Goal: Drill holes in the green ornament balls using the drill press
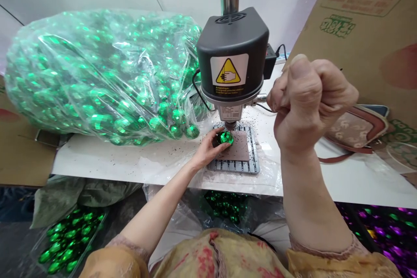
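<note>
My left hand [211,147] grips a shiny green faceted ball [226,137] between thumb and fingers. The ball rests on a brownish square board [241,147] on the slotted metal base [233,166] of a small drill press [232,52]. Right above the ball sits the chuck [230,124]; whether a bit touches the ball I cannot tell. My right hand [309,95] is raised beside the machine, its fingers closed around the feed handle [261,98], most of which the hand hides.
A big clear bag [104,74] full of green balls lies left on the white table [107,160]. Dark shavings surround the base. Cardboard boxes [365,17] and a small handbag [358,128] stand right. Below are a bin [97,241] of green balls and purple balls [391,230].
</note>
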Motion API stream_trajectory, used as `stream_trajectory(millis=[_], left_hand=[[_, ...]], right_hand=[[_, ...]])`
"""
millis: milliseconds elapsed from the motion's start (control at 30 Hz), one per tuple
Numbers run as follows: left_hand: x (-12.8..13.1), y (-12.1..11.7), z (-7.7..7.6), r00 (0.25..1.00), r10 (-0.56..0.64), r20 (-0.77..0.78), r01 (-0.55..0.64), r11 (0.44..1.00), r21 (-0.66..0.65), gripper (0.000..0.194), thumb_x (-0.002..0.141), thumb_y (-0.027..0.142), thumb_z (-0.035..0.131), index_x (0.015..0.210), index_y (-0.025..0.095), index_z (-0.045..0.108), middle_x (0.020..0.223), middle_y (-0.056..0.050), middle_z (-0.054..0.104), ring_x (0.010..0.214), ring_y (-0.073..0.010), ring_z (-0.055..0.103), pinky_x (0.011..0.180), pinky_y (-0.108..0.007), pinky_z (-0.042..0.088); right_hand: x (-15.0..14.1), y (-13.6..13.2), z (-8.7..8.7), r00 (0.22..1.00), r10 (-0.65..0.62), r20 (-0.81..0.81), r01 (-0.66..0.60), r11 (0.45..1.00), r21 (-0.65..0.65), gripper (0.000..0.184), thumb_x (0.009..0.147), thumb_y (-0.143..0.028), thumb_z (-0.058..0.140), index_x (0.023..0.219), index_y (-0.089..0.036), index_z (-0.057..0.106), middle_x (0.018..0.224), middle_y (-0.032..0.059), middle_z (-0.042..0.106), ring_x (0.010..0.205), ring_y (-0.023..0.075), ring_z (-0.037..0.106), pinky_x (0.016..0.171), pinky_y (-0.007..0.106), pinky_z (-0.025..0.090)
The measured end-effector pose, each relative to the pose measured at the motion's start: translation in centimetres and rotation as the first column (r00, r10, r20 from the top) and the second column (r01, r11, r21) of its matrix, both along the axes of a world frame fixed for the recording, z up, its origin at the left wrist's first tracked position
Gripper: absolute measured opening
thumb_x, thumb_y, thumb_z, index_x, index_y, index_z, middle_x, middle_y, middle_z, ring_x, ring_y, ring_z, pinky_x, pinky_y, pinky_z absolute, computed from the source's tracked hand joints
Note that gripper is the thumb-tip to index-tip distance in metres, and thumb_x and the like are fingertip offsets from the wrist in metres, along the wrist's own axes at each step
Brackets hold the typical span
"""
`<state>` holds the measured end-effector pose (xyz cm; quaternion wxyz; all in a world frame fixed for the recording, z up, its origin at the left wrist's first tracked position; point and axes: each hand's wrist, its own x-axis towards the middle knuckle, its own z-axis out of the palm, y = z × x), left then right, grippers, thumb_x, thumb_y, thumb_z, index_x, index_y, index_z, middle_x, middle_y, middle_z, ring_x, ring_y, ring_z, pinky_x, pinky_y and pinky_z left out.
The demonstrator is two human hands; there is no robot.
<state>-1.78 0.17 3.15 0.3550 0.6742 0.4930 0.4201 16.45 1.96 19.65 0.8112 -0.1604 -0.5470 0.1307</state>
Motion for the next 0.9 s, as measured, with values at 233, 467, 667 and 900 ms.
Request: stream_trajectory(millis=[233,467,667,900], left_hand=[[1.2,-0.1,-0.7,0.995,0.069,-0.075,-0.065,0.996,0.062,0.055,0.075,0.041,0.083,0.122,0.021,0.063,0.113,-0.009,0.068,0.1,-0.0242,0.065,0.091,-0.041,0.054],[1.7,-0.4,-1.7,0.999,0.033,-0.021,-0.031,0.996,0.087,0.056,0.076,0.042,0.083,0.125,0.023,0.062,0.122,-0.009,0.068,0.118,-0.0282,0.062,0.105,-0.047,0.049],[1.7,-0.7,-1.6,0.999,0.033,-0.002,-0.033,0.996,0.088,0.055,0.078,0.04,0.082,0.125,0.023,0.062,0.124,-0.009,0.067,0.118,-0.0273,0.062,0.104,-0.045,0.05],[1.8,-0.7,-1.6,0.999,0.037,0.01,-0.038,0.996,0.084,0.055,0.076,0.039,0.084,0.124,0.022,0.062,0.122,-0.01,0.067,0.117,-0.027,0.062,0.103,-0.044,0.05]], right_hand=[[0.0,-0.1,0.0,1.0,0.013,-0.005,-0.013,1.0,0.018,0.047,0.09,-0.028,0.061,0.056,-0.021,0.03,0.045,-0.0053,0.03,0.04,0.0078,0.031,0.043,0.031,0.021],[0.0,-0.1,0.0,0.999,-0.03,0.014,0.03,0.999,-0.015,0.049,0.091,-0.032,0.061,0.057,-0.021,0.028,0.047,-0.005,0.027,0.041,0.0084,0.031,0.044,0.032,0.022],[-0.2,0.2,-0.3,0.997,-0.072,-0.003,0.072,0.997,0.029,0.052,0.09,-0.032,0.061,0.056,-0.02,0.023,0.047,-0.0052,0.024,0.04,0.0068,0.029,0.044,0.032,0.018],[0.0,-0.9,-2.1,0.999,-0.041,0.014,0.041,0.999,0.004,0.056,0.091,-0.029,0.058,0.056,-0.017,0.016,0.047,-0.005,0.022,0.042,0.0046,0.025,0.046,0.03,0.016]])
